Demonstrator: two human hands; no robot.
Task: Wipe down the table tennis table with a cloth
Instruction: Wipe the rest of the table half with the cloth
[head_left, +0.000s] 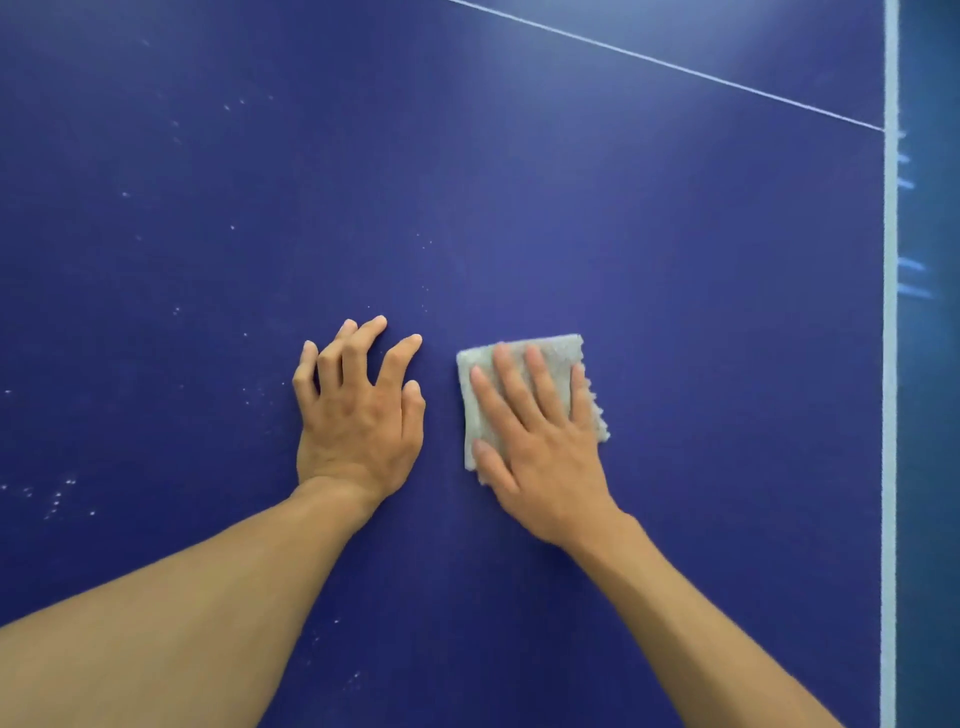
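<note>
White specks (57, 496) at left, white edge stripe (889, 364) at right, thin line (675, 65) beyond; dark blue counter (675, 260); right hand (540, 452) flat, pressing folded grey cloth (553, 356) down; left hand (358, 415) just beside, propped on fingertips, holding nothing

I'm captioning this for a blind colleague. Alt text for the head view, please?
A person's right hand presses a folded grey cloth flat on a blue table tennis table, the left hand resting beside it on the surface. White specks dot the table's left part.

Left grip (358, 410) rests with fingers bent; right grip (540, 441) lies flat.
</note>
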